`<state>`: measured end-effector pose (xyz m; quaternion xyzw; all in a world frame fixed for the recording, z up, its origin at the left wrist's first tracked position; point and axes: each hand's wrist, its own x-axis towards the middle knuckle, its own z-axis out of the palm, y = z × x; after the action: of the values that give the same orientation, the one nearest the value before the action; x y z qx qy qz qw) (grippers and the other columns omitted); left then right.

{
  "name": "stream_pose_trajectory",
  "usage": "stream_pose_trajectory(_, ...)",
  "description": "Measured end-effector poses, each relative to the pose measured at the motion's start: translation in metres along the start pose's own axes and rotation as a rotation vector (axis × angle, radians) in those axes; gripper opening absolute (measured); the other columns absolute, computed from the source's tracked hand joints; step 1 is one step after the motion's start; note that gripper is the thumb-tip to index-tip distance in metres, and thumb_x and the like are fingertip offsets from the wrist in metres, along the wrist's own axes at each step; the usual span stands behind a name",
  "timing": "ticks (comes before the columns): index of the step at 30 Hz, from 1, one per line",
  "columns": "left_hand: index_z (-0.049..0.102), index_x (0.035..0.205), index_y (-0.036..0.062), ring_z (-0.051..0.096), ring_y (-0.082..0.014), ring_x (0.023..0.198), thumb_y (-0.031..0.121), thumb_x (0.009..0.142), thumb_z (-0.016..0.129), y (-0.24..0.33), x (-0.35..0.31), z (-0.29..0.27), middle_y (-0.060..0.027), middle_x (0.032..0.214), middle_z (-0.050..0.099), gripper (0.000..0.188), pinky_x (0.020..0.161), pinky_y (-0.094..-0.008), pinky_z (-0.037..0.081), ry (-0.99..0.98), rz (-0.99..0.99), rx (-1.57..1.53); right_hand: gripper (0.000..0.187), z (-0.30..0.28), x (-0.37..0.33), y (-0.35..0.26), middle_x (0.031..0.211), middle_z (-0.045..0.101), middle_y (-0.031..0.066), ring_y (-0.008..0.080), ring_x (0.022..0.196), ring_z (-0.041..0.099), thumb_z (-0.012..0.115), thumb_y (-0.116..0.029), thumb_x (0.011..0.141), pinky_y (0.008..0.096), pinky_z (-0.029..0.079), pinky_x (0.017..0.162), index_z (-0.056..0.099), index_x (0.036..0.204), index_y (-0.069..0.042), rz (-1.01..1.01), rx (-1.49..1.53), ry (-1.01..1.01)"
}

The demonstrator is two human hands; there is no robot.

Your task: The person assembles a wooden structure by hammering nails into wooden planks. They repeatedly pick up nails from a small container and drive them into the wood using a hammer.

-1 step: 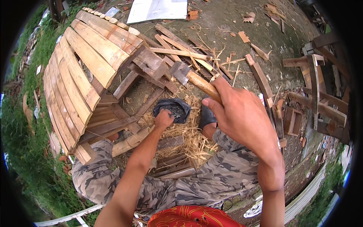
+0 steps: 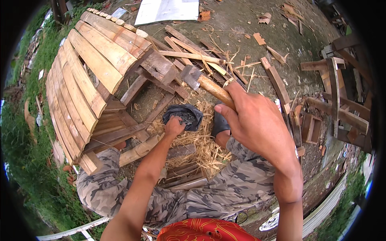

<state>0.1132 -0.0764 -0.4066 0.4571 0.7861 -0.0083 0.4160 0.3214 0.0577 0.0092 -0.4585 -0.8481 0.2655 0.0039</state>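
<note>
A hammer with a wooden handle and a worn metal head is gripped in my right hand, raised in front of me. My left hand reaches into a dark plastic bag that holds many small grey nails. Its fingers look curled down among the nails; the tips are partly hidden, so what they pinch does not show. Left of the bag stands a wooden frame covered with split bamboo slats, its pale slats side by side and its dark beams showing underneath.
Loose wood strips lie beyond the bag. Shavings cover the ground around it. A narrow plank lies right of the hammer; farther right are a wooden structure and a small wooden box. A white sheet lies at the far side.
</note>
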Motion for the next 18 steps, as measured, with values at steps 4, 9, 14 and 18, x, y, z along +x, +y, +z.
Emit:
stream_pose_trajectory(4, 0.067, 0.122, 0.0072, 0.066, -0.0349, 0.113, 0.028, 0.087, 0.075, -0.014, -0.005, 0.014, -0.0134, 0.121, 0.065, 0.042, 0.097, -0.0472, 0.052, 0.136, 0.017, -0.174, 0.027, -0.001, -0.001, 0.000, 0.068, 0.066, 0.0240, 0.0466, 0.066, 0.068, 0.063, -0.022, 0.100, 0.0543, 0.052, 0.060, 0.052, 0.096, 0.002, -0.020, -0.020, 0.003)
stream_pose_trajectory(9, 0.071, 0.112, 0.0099, 0.067, -0.0328, 0.096, 0.023, 0.086, 0.074, -0.018, -0.004, 0.021, -0.0110, 0.100, 0.067, 0.029, 0.087, -0.0451, 0.053, 0.322, 0.097, -0.240, 0.028, -0.003, 0.001, -0.001, 0.069, 0.063, 0.0238, 0.0479, 0.073, 0.065, 0.067, -0.026, 0.098, 0.0559, 0.048, 0.065, 0.053, 0.104, -0.002, 0.063, 0.003, -0.026)
stream_pose_trajectory(14, 0.073, 0.112, 0.0123, 0.068, -0.0366, 0.100, 0.025, 0.095, 0.065, -0.007, 0.004, 0.013, -0.0129, 0.112, 0.068, 0.023, 0.087, -0.0490, 0.054, 0.246, -0.001, -0.141, 0.027, -0.004, 0.001, -0.001, 0.071, 0.064, 0.0240, 0.0474, 0.073, 0.065, 0.067, -0.025, 0.098, 0.0553, 0.049, 0.065, 0.052, 0.102, -0.002, 0.056, 0.029, -0.032)
stream_pose_trajectory(18, 0.075, 0.108, 0.0142, 0.069, -0.0377, 0.096, 0.024, 0.096, 0.062, -0.004, 0.011, 0.004, -0.0127, 0.113, 0.068, 0.021, 0.086, -0.0493, 0.055, 0.296, 0.091, 0.032, 0.027, -0.002, 0.002, -0.001, 0.073, 0.065, 0.0239, 0.0472, 0.073, 0.066, 0.067, -0.024, 0.098, 0.0553, 0.049, 0.066, 0.052, 0.101, -0.002, 0.038, 0.031, -0.026)
